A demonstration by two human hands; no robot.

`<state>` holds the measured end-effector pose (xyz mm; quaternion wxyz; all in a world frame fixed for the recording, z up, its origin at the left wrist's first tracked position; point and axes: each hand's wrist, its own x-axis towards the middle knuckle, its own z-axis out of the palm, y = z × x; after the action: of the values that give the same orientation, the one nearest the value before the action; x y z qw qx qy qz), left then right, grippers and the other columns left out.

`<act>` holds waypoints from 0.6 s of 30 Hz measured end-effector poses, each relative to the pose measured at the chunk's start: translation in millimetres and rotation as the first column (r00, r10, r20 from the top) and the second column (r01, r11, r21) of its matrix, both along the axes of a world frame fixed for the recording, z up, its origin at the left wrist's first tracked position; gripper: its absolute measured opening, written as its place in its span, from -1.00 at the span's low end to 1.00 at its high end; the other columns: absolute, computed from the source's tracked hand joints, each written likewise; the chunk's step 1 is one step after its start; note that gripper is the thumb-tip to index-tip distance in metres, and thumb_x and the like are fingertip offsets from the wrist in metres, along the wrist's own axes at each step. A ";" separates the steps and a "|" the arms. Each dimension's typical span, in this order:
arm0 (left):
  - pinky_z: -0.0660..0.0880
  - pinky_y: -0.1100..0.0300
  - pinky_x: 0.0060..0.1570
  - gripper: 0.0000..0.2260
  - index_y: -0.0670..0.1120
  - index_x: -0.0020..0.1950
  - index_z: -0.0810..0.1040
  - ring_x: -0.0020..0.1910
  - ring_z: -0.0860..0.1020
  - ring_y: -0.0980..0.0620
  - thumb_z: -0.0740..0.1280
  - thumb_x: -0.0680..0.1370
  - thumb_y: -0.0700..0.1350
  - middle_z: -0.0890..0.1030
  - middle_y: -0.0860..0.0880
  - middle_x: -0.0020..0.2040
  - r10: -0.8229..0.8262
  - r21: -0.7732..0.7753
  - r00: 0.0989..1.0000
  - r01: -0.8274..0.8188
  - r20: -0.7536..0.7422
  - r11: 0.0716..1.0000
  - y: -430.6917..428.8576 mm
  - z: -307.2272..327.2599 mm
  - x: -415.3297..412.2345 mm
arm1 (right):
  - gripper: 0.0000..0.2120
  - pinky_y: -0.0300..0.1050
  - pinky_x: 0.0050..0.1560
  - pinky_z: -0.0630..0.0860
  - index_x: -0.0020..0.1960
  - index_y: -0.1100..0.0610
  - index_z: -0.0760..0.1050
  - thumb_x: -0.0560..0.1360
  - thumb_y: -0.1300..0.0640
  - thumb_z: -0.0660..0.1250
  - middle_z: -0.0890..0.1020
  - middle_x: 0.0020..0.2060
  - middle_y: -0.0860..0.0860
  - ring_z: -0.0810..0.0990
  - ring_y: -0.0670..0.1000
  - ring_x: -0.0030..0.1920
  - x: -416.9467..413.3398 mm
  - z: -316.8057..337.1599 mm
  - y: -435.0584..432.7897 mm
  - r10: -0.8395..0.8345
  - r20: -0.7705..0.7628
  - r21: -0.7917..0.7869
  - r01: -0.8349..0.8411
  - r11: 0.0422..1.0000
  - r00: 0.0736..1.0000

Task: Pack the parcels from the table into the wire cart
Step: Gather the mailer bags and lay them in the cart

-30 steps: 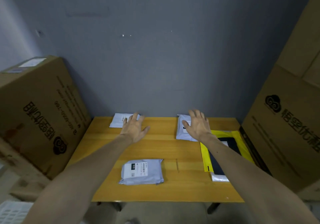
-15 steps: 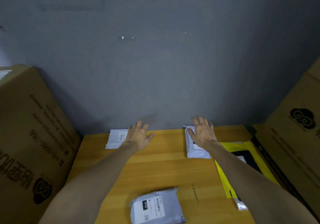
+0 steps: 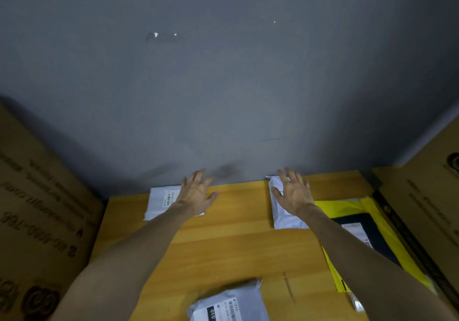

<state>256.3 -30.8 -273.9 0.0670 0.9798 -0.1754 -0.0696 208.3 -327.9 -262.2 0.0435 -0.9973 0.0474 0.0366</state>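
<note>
Four parcels lie on the wooden table point(image 3: 236, 243). A white flat parcel point(image 3: 161, 202) rests at the far left, and my left hand point(image 3: 196, 193) hovers over its right part, fingers spread and holding nothing. A second white parcel point(image 3: 282, 217) lies at the far right of centre, with my right hand point(image 3: 294, 193) open above it. A yellow mailer with a black panel point(image 3: 372, 224) stretches along the right edge, partly hidden by my right forearm. A grey labelled parcel point(image 3: 228, 305) sits at the near edge. The wire cart is not in view.
A grey wall point(image 3: 223, 85) stands right behind the table. A large brown cardboard box point(image 3: 42, 221) flanks the table on the left, and another point(image 3: 427, 211) on the right.
Both hands have reached farther toward the wall, over the two far parcels. The view has tilted up, so the near parcel and table edge slid toward the bottom of the frame.
</note>
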 end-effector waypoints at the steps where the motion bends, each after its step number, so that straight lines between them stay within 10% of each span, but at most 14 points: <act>1: 0.05 -0.08 0.51 -0.46 0.00 0.55 0.23 0.57 0.04 -0.08 0.12 0.64 0.21 0.06 -0.09 0.60 0.010 -0.003 1.000 -0.010 -0.007 1.000 -1.6 -3.7 4.8 | -0.41 0.19 0.48 0.14 0.59 0.04 0.06 0.65 -0.18 0.05 0.12 0.56 0.08 0.12 0.11 0.54 5.4 -5.2 -5.5 -0.003 -0.012 0.006 0.004 1.000 1.000; 18: 0.11 -0.24 0.45 -0.51 -0.11 0.52 0.34 0.53 0.20 -0.20 0.26 0.63 0.04 0.19 -0.16 0.58 0.094 0.017 0.984 -0.092 -0.153 0.996 44.8 -139.5 76.7 | -0.41 0.27 0.46 0.14 0.59 0.10 0.14 0.64 -0.11 0.14 0.15 0.56 0.14 0.13 0.17 0.54 72.5 -142.3 -47.4 -0.110 -0.148 0.075 0.122 0.990 0.983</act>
<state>333.0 14.0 -413.4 0.0784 0.9789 -0.1234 -0.1426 280.8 -375.3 -404.5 0.0838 -0.9849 0.1071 0.1073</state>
